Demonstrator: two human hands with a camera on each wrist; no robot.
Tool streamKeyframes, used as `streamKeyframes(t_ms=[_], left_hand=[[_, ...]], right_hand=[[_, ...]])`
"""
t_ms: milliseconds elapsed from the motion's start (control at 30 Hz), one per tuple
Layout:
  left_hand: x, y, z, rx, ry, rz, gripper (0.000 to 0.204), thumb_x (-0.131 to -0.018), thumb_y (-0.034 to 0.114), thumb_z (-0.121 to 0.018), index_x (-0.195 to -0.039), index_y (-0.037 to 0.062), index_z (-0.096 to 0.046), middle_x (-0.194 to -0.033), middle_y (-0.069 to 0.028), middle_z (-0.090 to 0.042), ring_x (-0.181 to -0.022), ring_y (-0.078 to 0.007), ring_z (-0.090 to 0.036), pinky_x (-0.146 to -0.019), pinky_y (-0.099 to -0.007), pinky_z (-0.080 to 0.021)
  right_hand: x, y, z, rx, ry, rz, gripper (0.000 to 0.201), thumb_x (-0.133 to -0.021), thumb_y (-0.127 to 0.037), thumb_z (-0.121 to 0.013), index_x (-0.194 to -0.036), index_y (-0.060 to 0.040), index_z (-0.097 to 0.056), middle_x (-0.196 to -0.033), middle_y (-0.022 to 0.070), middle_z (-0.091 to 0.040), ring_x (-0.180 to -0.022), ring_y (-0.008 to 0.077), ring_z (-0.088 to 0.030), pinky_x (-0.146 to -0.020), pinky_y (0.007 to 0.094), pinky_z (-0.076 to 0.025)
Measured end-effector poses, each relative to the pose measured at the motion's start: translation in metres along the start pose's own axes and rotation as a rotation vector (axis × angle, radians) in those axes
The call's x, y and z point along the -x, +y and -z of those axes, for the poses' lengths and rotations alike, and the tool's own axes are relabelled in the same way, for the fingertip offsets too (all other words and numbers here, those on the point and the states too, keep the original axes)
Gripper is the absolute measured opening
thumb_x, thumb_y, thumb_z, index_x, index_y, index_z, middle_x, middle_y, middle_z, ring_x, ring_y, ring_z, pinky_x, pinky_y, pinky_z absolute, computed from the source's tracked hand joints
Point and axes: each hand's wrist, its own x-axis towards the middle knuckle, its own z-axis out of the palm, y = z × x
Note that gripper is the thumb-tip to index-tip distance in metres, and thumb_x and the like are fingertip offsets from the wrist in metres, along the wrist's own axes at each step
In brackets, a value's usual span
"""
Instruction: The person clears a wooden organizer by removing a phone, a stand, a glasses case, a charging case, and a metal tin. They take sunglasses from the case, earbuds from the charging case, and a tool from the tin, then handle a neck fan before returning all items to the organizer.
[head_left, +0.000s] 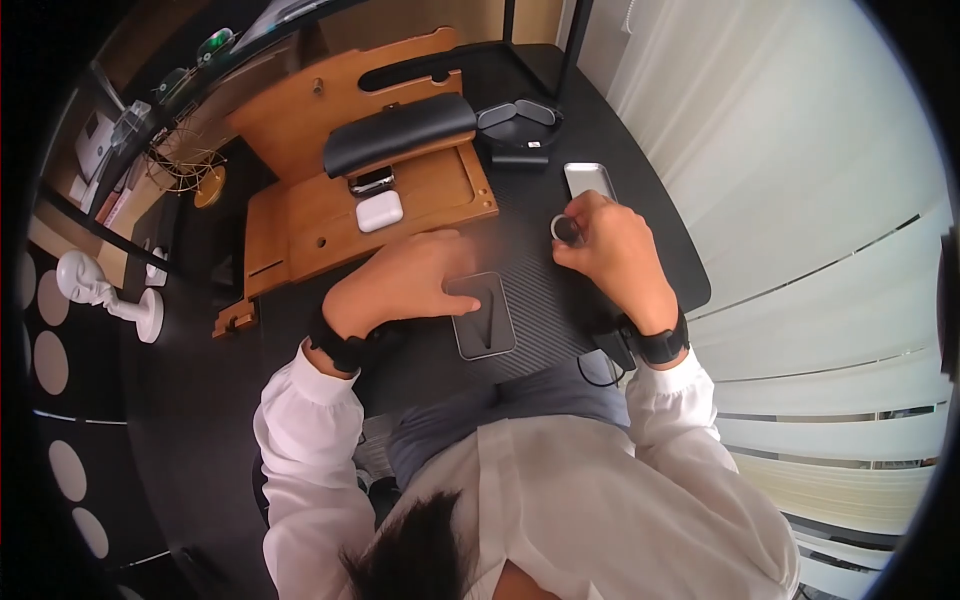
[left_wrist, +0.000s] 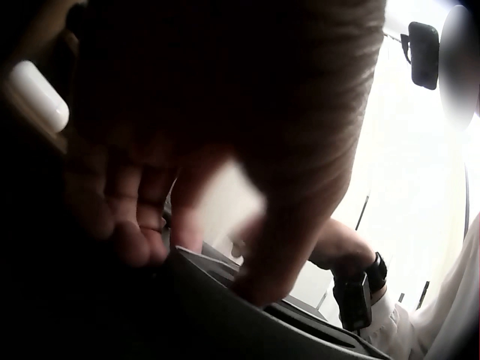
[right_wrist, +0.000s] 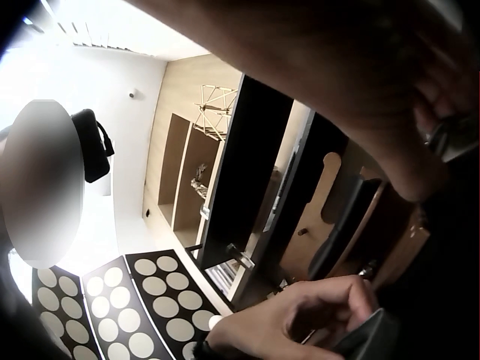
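My left hand holds a shallow rectangular metal tin by its far left corner, with the thumb over the rim. Dark foam with a narrow angled slot lines this tin. In the left wrist view, thumb and forefinger stand on either side of the tin's edge. My right hand pinches a small round dark piece with a silvery rim between thumb and fingers, to the right of the tin. Just beyond the right hand lies a silver tray-like lid, partly covered by the fingers.
Behind the left hand stands a wooden desk organizer holding a white earbud case, a watch and a black glasses case. Dark glasses sit at the back. A white figurine stands far left; curtains hang right.
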Motion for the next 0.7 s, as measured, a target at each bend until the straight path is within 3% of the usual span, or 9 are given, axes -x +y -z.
streamKeyframes(t_ms=[133,200,333,400,433,500,600,633,700], left_hand=[[-0.006,-0.013,-0.006,-0.039,0.129,-0.042,0.025,-0.084,0.018,-0.076,-0.092,0.0015,-0.059,-0.083,-0.0102,-0.062,-0.071,-0.0225,-0.061,-0.063,-0.0358,-0.047],[-0.006,-0.011,-0.003,-0.045,0.155,-0.01,0.023,-0.086,0.014,-0.074,-0.095,0.0009,-0.057,-0.083,-0.0106,-0.063,-0.071,-0.0192,-0.062,-0.061,-0.0336,-0.048],[-0.009,-0.001,0.007,0.409,0.319,0.211,0.02,-0.095,0.012,-0.066,-0.108,0.0005,-0.055,-0.09,-0.0063,-0.065,-0.077,-0.0103,-0.064,-0.06,-0.0275,-0.055],[-0.016,-0.008,0.001,0.605,0.515,0.223,0.02,-0.1,0.011,-0.062,-0.115,0.0001,-0.056,-0.093,-0.0039,-0.066,-0.082,-0.0076,-0.065,-0.062,-0.0257,-0.058],[-0.019,-0.011,0.0,0.647,0.557,0.245,0.026,-0.104,0.013,-0.059,-0.126,0.0001,-0.055,-0.097,-0.0023,-0.066,-0.085,-0.008,-0.066,-0.069,-0.0266,-0.062],[-0.022,-0.026,-0.006,0.803,0.584,0.172,0.032,-0.105,0.015,-0.059,-0.133,0.0006,-0.053,-0.101,-0.0033,-0.067,-0.091,-0.0097,-0.067,-0.074,-0.0273,-0.063],[-0.024,-0.029,-0.011,0.908,0.591,0.156,0.036,-0.107,0.02,-0.056,-0.138,0.0022,-0.05,-0.108,-0.005,-0.068,-0.1,-0.0123,-0.068,-0.082,-0.0289,-0.063],[-0.024,-0.026,-0.012,0.925,0.579,0.168,0.037,-0.108,0.021,-0.055,-0.14,0.0029,-0.049,-0.111,-0.0056,-0.068,-0.103,-0.0132,-0.068,-0.084,-0.0295,-0.062],[-0.025,-0.025,-0.016,0.981,0.582,0.162,0.037,-0.109,0.024,-0.052,-0.139,0.0038,-0.049,-0.118,-0.0066,-0.067,-0.106,-0.0145,-0.068,-0.088,-0.0309,-0.062]], right_hand=[[-0.028,-0.035,0.016,-0.188,0.188,0.261,0.03,-0.074,-0.012,-0.08,-0.097,-0.0002,-0.065,-0.091,0.0181,-0.069,-0.078,0.0364,-0.069,-0.07,0.0419,-0.055],[-0.042,-0.052,0.019,-0.268,0.229,0.362,0.029,-0.075,-0.011,-0.079,-0.099,-0.001,-0.065,-0.09,0.0152,-0.067,-0.075,0.0338,-0.068,-0.068,0.0396,-0.054],[-0.067,-0.063,0.006,-0.416,0.293,0.546,0.031,-0.075,-0.009,-0.079,-0.102,-0.0027,-0.064,-0.09,0.0104,-0.061,-0.07,0.028,-0.063,-0.064,0.0368,-0.052],[-0.069,-0.063,-0.004,-0.456,0.262,0.523,0.035,-0.075,-0.009,-0.08,-0.106,-0.0032,-0.064,-0.09,0.0072,-0.058,-0.067,0.0202,-0.057,-0.062,0.033,-0.049],[-0.066,-0.063,-0.006,-0.466,0.245,0.498,0.036,-0.075,-0.009,-0.08,-0.106,-0.0034,-0.064,-0.09,0.0065,-0.058,-0.067,0.0187,-0.056,-0.062,0.0321,-0.049],[-0.062,-0.06,-0.016,-0.535,0.203,0.445,0.036,-0.074,-0.009,-0.081,-0.106,-0.0042,-0.065,-0.088,0.0035,-0.057,-0.067,0.0144,-0.054,-0.062,0.0288,-0.047],[-0.061,-0.05,-0.03,-0.359,0.169,0.519,0.036,-0.073,-0.011,-0.083,-0.104,-0.0066,-0.067,-0.091,0.0045,-0.061,-0.073,0.0213,-0.061,-0.064,0.0336,-0.05],[-0.061,-0.048,-0.033,-0.318,0.183,0.562,0.036,-0.072,-0.012,-0.084,-0.104,-0.0082,-0.068,-0.094,0.0051,-0.062,-0.082,0.0265,-0.063,-0.068,0.0369,-0.052],[-0.064,-0.044,-0.038,-0.298,0.218,0.635,0.037,-0.072,-0.012,-0.084,-0.105,-0.0088,-0.069,-0.095,0.0047,-0.062,-0.086,0.0274,-0.062,-0.071,0.0377,-0.052]])
